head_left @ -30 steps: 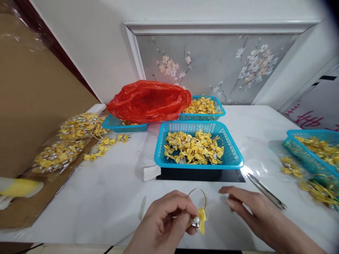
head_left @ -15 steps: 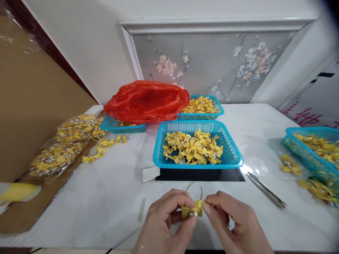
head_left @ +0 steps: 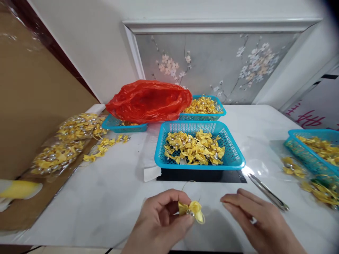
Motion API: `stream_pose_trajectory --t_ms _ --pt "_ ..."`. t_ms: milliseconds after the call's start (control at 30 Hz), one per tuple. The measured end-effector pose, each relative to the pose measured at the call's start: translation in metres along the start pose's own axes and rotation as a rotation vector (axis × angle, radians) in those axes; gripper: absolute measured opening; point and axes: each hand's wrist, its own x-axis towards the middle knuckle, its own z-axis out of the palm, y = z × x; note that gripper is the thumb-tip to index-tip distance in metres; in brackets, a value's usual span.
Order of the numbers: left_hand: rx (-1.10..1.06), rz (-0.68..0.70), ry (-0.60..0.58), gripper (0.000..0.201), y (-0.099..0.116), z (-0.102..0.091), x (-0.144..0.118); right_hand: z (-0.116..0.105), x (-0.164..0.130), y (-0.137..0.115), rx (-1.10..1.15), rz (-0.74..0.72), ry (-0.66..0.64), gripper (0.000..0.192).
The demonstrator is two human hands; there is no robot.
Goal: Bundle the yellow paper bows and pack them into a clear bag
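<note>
My left hand (head_left: 161, 220) pinches a small yellow ribbon bow (head_left: 192, 210) with a silver bead and a thin wire loop, just above the white table near its front edge. My right hand (head_left: 255, 220) hovers to the right of the bow, fingers apart and holding nothing. Beyond both hands stands a blue plastic basket (head_left: 233, 155) holding several yellow bows. Metal tweezers (head_left: 268, 193) lie on the table just beyond my right hand.
A red plastic bag (head_left: 149, 100) drapes over a blue basket (head_left: 112, 123) at the back; another basket of bows (head_left: 221, 111) stands behind. A further basket (head_left: 299, 150) sits at right. Clear bags of bows (head_left: 66, 141) lie on cardboard at left.
My right hand touched the bow half a second ago and has now let go and moved to the right. The left hand keeps the bow, which now lies turned sideways.
</note>
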Motion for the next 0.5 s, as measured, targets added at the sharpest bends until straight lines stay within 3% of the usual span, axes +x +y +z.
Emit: stream_pose_trajectory --t_ms 200,333,500 --pt "-0.104 -0.044 0.045 0.022 0.003 0.002 -0.005 -0.022 -0.015 0.049 -0.038 0.252 -0.059 0.029" --pt "-0.125 -0.040 0.034 0.020 0.004 0.003 -0.007 -0.026 -0.028 0.079 -0.244 0.262 0.092 0.031" --pt "-0.081 -0.043 -0.020 0.017 0.006 0.005 -0.007 -0.035 -0.032 0.088 -0.399 0.205 0.185 0.035"
